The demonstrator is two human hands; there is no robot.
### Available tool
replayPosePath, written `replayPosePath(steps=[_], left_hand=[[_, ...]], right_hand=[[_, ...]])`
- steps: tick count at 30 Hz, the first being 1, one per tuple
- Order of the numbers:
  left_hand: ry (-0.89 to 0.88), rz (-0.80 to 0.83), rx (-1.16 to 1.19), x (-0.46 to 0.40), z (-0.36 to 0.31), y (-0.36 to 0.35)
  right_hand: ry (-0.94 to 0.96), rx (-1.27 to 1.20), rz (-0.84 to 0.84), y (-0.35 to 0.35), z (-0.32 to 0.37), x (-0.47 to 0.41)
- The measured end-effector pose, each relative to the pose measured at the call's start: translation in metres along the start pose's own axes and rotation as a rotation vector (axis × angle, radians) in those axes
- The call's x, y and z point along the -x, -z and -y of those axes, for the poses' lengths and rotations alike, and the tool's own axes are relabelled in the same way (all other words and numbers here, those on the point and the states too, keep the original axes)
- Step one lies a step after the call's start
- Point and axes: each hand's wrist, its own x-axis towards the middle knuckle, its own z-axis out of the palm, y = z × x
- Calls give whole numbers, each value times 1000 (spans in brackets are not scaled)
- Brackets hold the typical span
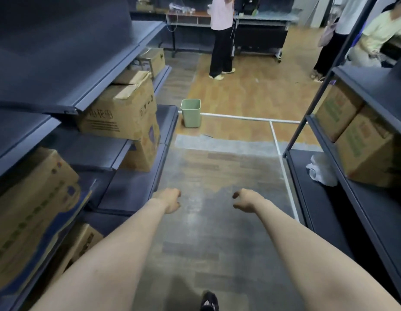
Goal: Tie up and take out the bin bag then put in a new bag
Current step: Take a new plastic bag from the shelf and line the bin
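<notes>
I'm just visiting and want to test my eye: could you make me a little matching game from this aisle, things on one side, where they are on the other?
Things:
1. green bin
2. white plastic bag
3. cardboard box with open flaps
4. black shoe

Places:
A. bottom edge of view
B. left shelving
C. floor at aisle's far end
D. right lower shelf

Pairs: 1-C, 2-D, 3-B, 4-A

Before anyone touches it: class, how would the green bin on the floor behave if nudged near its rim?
The bin looks like thin plastic and seems empty, so probably light. It stands taller than wide, narrowing downward, so it may tip. The floor looks smooth, so a low push might slide it.
</notes>
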Motion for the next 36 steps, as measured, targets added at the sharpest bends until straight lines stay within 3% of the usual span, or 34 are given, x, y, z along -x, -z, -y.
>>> replayPosePath(steps=[10,22,36], left_hand=[[50,11,-28,-143,-27,90],[74,17,32,-368,-33,198],[139,23,110,-599,-73,316]], right_hand=[[11,20,-4,110,-52,-126],[44,39,-27,268,-57,-333],[63,128,-4,441,-111,-560]])
